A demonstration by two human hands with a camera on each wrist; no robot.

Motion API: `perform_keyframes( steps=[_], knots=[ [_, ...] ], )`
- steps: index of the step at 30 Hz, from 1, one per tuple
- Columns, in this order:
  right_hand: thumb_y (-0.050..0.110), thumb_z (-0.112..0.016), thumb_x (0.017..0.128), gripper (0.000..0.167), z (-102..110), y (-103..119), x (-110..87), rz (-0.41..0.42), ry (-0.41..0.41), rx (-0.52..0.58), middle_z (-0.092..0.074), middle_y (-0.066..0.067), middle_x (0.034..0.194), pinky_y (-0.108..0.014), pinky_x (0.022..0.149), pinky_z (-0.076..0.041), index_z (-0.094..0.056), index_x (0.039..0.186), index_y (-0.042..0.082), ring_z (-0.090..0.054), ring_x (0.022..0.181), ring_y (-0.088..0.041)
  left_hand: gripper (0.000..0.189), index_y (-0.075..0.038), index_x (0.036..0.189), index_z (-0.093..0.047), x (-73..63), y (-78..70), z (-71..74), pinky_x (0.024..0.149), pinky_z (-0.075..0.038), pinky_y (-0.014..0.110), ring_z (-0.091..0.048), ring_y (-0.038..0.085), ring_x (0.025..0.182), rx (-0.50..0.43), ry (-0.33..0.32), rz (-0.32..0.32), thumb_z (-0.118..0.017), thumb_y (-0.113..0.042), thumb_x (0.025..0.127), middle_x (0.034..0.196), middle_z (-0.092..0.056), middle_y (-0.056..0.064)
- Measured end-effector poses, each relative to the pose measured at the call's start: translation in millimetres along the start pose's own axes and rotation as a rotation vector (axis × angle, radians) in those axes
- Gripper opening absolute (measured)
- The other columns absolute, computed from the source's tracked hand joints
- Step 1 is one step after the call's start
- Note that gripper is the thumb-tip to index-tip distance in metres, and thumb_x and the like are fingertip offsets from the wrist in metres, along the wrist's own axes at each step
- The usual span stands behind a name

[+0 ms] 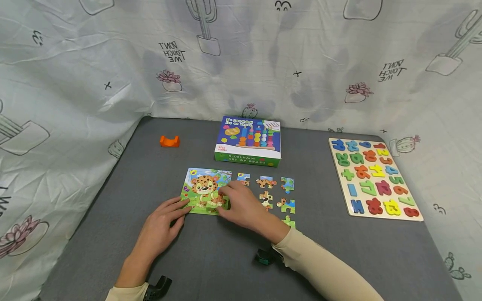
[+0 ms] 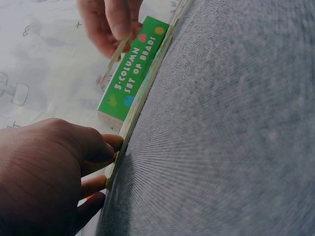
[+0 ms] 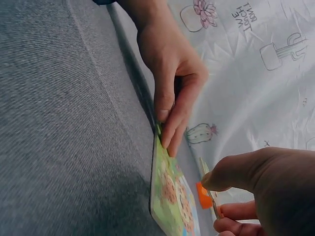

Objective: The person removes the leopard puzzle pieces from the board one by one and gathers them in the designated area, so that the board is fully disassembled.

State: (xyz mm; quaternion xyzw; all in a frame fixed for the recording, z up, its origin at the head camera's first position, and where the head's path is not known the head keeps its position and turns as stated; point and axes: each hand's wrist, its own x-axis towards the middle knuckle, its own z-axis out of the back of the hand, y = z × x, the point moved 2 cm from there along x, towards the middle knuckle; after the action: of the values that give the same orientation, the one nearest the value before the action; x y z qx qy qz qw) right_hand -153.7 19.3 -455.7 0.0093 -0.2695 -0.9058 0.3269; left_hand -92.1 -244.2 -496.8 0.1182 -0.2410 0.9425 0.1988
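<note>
A flat leopard-cub puzzle board (image 1: pixel 203 177) lies on the grey table in front of me. My left hand (image 1: pixel 160 228) rests its extended fingers along the board's lower left edge, as the right wrist view also shows. Over the board's right side, my right hand (image 1: pixel 246 207) pinches a thin puzzle piece (image 2: pixel 114 61) between thumb and fingers. In the left wrist view that piece is seen edge-on, raised above the board. Several loose puzzle pieces (image 1: pixel 287 184) lie in rows to the right, partly hidden by the right hand and forearm.
A bead-set box (image 1: pixel 248 142) stands behind the board. An orange curved block (image 1: pixel 170 141) sits at the back left. On the right lies a wooden tray (image 1: pixel 340 184) of coloured letters and numbers. Printed cloth (image 1: pixel 241 62) hangs behind the table.
</note>
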Motion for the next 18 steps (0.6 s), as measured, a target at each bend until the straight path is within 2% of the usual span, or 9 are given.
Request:
perform_keyframes(
  steps=[8,18],
  knots=[
    [0.022,-0.088,0.093,0.029,11.5,-11.8,-21.0,-0.001,-0.047,0.016,-0.063,-0.001,0.104,-0.038,0.082,-0.053,-0.074,0.115,0.010,-0.056,0.097,-0.018,0.034,-0.007,0.124,-0.083,0.6,-0.5,0.3,0.101,-0.056,0.060,-0.061,0.034,0.136,-0.001,0.007,0.014,-0.083,0.001,0.092,0.139,-0.073,0.006],
    [0.019,-0.090,0.090,0.031,22.5,-20.3,-44.7,-0.010,-0.080,0.012,-0.067,-0.002,0.105,-0.042,0.083,-0.055,-0.075,0.115,0.010,-0.059,0.100,-0.021,0.034,-0.007,0.125,-0.083,0.9,0.9,-0.1,0.102,-0.055,0.060,-0.061,0.033,0.136,-0.015,0.010,0.017,-0.083,0.001,0.092,0.140,-0.072,0.005]
  ],
)
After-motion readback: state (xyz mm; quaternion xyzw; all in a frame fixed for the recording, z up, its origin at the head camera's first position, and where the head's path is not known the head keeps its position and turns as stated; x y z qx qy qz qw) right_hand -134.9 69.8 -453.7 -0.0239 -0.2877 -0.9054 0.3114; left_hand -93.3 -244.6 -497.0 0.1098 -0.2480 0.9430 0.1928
